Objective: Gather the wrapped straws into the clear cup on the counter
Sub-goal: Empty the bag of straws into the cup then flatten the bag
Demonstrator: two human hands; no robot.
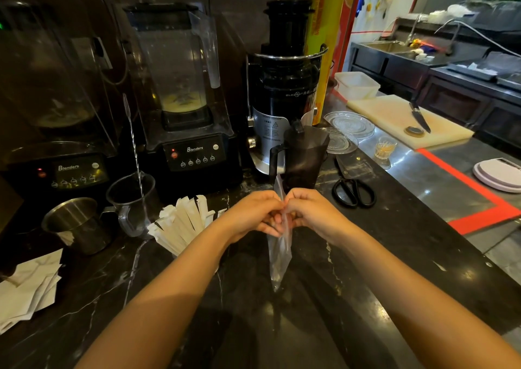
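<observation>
My left forearm covers the clear cup under the wrapped straws (183,222). Can't tell what's in the plastic bag (279,256). Napkins (28,292) cut off at frame's left edge.

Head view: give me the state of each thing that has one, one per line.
Left hand: pinching the clear plastic bag.
Right hand: pinching the same bag.
Clear plastic bag: held up, hanging, looks empty.
Wrapped straws: bunched, fanned out.
Scissors: closed, lying flat.
Right blender: lid on.
</observation>
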